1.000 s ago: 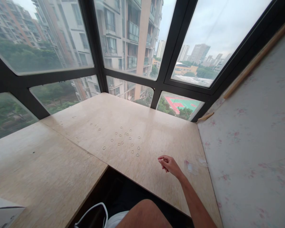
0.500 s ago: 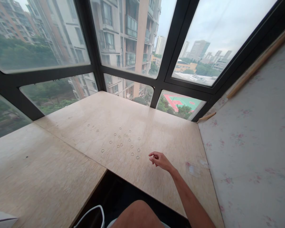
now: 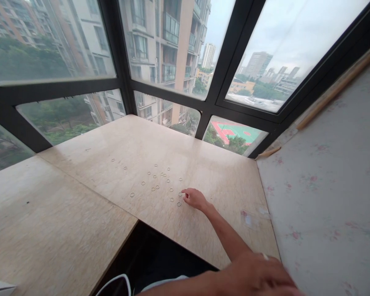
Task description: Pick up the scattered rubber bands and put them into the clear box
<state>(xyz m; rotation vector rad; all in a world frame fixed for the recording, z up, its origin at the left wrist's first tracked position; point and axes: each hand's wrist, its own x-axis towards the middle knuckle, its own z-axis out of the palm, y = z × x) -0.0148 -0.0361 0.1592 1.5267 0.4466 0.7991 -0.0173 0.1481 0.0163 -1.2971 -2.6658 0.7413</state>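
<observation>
My right hand (image 3: pixel 195 198) is over the table, with its forefinger tip at the edge of a thin ring (image 3: pixel 180 194). Its thumb sits a little apart below the forefinger, and the other fingers are curled under. That ring lies flat, with another thin ring (image 3: pixel 179 204) just below it. Several more such rings are scattered to the left, including one (image 3: pixel 132 195) near the table seam. Close to the camera at the lower right, my left hand (image 3: pixel 260 271) crosses over my right forearm. Its fingers are blurred, and a small pale band (image 3: pixel 264 256) shows at its upper edge.
The marbled tabletop (image 3: pixel 89 181) meets dark window frames (image 3: pixel 200 127) at the back and a flowered wall (image 3: pixel 314 205) on the right. Clear tape (image 3: pixel 248 219) sticks near the wall. A dark gap (image 3: pixel 154 250) and a white looped thing (image 3: pixel 123 277) are at the front.
My right hand has moved left to the ring, its fingers drawing closer together. My left hand has come into view at the lower right, across my right forearm.
</observation>
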